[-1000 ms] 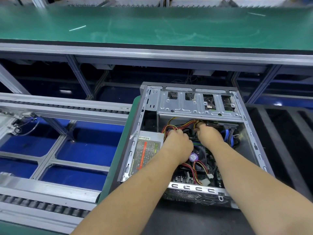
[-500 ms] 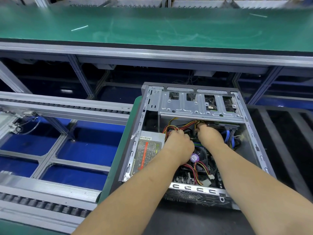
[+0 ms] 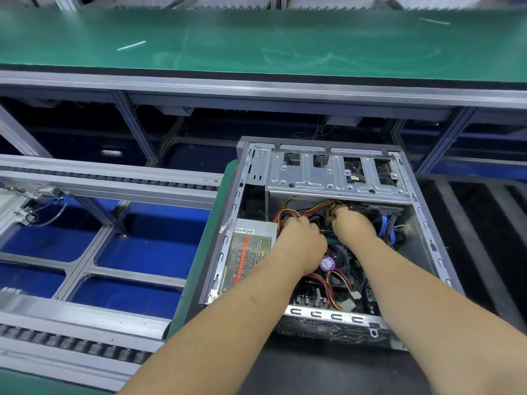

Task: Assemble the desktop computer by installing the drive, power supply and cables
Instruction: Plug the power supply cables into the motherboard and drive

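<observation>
— Two hands deep in that computer case (image 3: 427,240), see? Where would you say the job stands?

— Well along, I'd judge. The power supply (image 3: 251,249) sits in its corner at the near-left of the case, label up, and its bundle of red, yellow and black wires (image 3: 310,209) already fans out across the inside.

— And the drive?

— Something flat and dark sits under the silver drive cage (image 3: 328,178), just past the right hand (image 3: 353,226). It looks like the drive (image 3: 370,207), mounted, though most of it is hidden.

— What is that right hand doing?

— Its fingers are curled around the end of the wire bundle, right at the edge of the drive. I'd guess it is seating a power plug there. The plug itself is covered, so I can't swear to it.

— The left hand (image 3: 302,240)?

— Knuckles up, fingers tucked down among the wires beside the power supply. Whether it grips a cable or only holds them aside, I cannot tell from here.

— So what's left?

— Cabling, mostly. Blue data cables (image 3: 383,226) hang by the right wall, and a loose white connector (image 3: 348,305) lies on the motherboard (image 3: 368,297) near the fan (image 3: 336,260). That one looks unplugged, spare or not.

— And the whole thing sits where?

— On the dark desk (image 3: 328,372) in front of the person, next to a green-edged board (image 3: 196,280), with the green conveyor belt (image 3: 256,41) running beyond.
</observation>
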`<action>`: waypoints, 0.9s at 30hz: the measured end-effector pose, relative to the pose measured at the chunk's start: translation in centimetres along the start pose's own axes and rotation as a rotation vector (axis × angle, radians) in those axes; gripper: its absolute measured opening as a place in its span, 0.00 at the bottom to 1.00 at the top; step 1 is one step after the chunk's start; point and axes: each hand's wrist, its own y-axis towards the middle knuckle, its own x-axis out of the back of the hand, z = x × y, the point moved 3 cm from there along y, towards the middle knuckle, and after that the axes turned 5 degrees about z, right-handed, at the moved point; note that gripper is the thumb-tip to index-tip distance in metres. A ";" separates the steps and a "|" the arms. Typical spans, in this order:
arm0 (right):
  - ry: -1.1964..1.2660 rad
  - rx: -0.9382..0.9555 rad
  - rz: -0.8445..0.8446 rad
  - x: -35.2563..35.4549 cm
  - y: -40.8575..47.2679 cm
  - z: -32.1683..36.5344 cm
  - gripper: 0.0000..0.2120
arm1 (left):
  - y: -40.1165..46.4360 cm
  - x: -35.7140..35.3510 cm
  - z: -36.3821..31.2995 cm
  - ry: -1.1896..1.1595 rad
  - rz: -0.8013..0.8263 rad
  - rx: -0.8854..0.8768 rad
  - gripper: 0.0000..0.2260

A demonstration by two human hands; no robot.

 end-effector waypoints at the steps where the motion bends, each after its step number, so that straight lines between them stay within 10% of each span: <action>1: -0.003 -0.010 0.002 -0.1 0.1 0.0 0.05 | 0.0 0.0 0.0 0.000 0.003 0.001 0.15; 17: 0.033 0.025 0.097 0.6 -0.6 0.6 0.09 | -0.2 0.1 0.1 -0.017 0.051 0.018 0.14; 23: 0.160 0.276 0.247 1.9 -2.7 0.9 0.06 | -1.3 2.6 0.4 -0.198 -0.336 -0.090 0.12; 27: 0.277 0.286 0.251 2.9 -4.3 0.4 0.09 | -1.7 1.8 0.2 -0.568 -0.009 -0.305 0.09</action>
